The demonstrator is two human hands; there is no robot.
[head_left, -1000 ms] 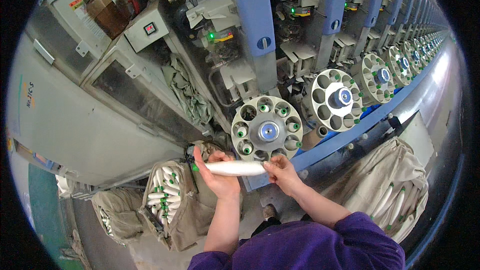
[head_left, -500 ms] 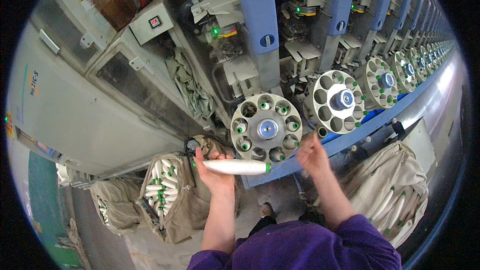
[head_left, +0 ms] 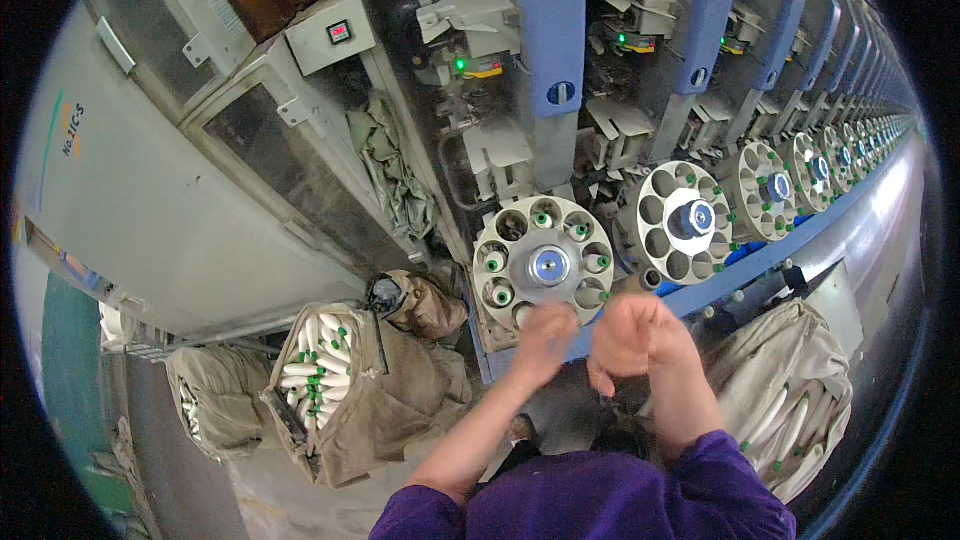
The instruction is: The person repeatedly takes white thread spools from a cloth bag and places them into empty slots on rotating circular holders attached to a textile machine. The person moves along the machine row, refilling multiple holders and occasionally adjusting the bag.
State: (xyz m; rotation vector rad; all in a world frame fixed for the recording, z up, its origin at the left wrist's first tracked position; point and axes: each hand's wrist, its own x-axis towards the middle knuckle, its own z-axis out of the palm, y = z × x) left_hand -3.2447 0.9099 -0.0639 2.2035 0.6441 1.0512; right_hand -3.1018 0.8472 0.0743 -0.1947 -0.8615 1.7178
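My left hand (head_left: 548, 342), smeared by motion, is at the near rim of a round bobbin magazine (head_left: 485, 285) with a blue hub. It covers some of the pockets, and its grip does not show. Several white yarn bobbins with green tips, such as one bobbin (head_left: 494, 261), stand in the other pockets. Beside it, just off the magazine's near right side, my right hand (head_left: 635, 335) has its fingers curled in and the thumb downward. Whatever those fingers may hold is hidden.
More magazines (head_left: 655, 210) line a blue rail running to the far right. At the left stand a cloth sack (head_left: 400, 390) of white bobbins and a smaller sack (head_left: 225, 395). Another bobbin sack (head_left: 800, 380) sits at the right. A grey cabinet (head_left: 190, 200) rises at the left.
The white yarn bobbin that lay across my left palm no longer shows. My left hand has moved right to the magazine's near rim; my right hand has come slightly nearer, its fingers curled.
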